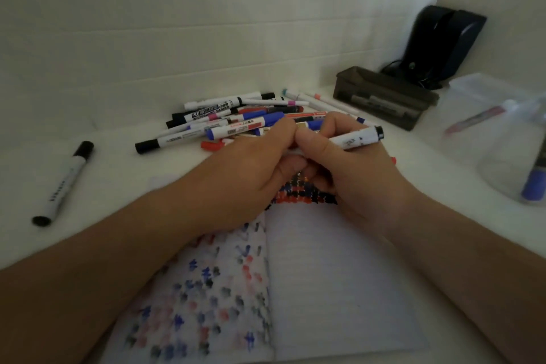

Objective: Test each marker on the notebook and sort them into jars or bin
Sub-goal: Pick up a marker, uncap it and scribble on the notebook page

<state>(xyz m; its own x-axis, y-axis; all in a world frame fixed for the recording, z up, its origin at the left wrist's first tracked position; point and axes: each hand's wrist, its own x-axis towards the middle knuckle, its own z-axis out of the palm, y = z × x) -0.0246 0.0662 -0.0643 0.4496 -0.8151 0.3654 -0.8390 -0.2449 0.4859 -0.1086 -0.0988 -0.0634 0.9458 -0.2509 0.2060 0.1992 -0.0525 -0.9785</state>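
Note:
An open notebook [339,281] lies in front of me, its left page and upper right page covered in red, blue and black test marks. Both hands meet above its top edge. My right hand [351,168] grips a white marker [357,136] with a black end pointing right. My left hand [251,168] is curled at the marker's other end, where its fingers hide what they pinch. Behind the hands lies a pile of markers [233,118]. A clear jar [502,139] at the right holds a blue marker [533,183] and a red one.
A single black-capped marker [63,183] lies alone at the left on the white table. A dark rectangular bin [384,97] with markers inside stands at the back right, with a black device [443,44] behind it. A white wall runs close behind the pile.

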